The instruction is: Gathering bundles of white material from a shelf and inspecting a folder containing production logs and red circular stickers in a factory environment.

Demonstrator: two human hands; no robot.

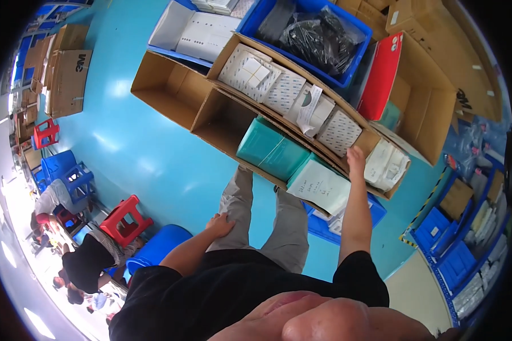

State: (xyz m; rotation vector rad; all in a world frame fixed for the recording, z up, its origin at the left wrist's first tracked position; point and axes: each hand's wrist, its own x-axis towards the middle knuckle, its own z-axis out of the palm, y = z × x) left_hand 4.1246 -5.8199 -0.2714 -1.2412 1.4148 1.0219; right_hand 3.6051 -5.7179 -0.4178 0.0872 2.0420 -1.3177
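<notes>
My left hand lies on my grey trouser leg, its fingers stretched out and holding nothing. Over a long cardboard box, my right hand has its fingers bent and close together; what is in them, if anything, is too small to make out. Just beside it stands a stack of white patterned sheets. A crumpled white packet fills the box's near right end. In front, a cardboard box holds teal sheets and a white stack with handwriting.
A blue bin with black plastic-wrapped goods stands behind the boxes. An open carton with a red flap is at the right. Blue racking borders the right side. Red stools and seated people are at the left.
</notes>
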